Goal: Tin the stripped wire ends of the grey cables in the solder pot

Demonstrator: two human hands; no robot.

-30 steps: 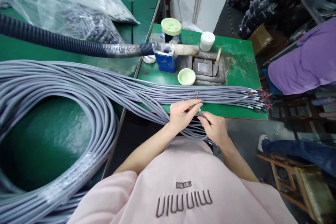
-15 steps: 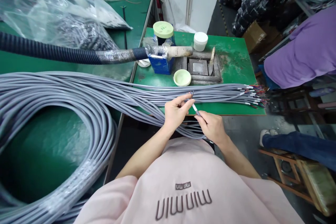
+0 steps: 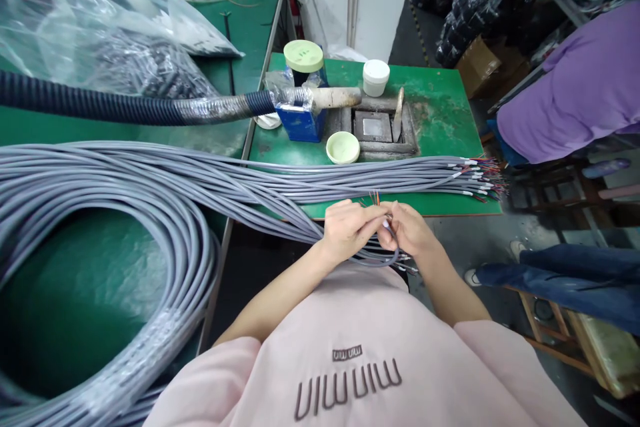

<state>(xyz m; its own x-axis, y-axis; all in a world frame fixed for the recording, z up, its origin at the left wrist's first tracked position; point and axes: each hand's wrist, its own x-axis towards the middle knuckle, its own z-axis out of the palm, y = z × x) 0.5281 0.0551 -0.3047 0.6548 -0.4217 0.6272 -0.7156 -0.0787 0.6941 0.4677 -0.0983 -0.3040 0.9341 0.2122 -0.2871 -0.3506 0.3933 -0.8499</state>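
Close in front of my body, my left hand and my right hand meet, both closed on the end of one grey cable. Thin coloured wires fan out above the fingers, orange and dark ones among them. The cable bends down below my right hand. Fingertips hide the spot where the wires leave the sheath. Just beyond my hands lies a bundle of grey cables. Its stripped ends, with white sleeves and red and blue wires, lie at the right.
A big cable coil fills the left bench. A ribbed hose ends by a blue box. Behind the bundle are a small bowl, a white tub, a square metal pot and a flat blade. A person in purple is at right.
My hands have come together and moved slightly right and nearer to me. The cable end has turned, and its coloured wires now point upward, more spread. The view has shifted a little.
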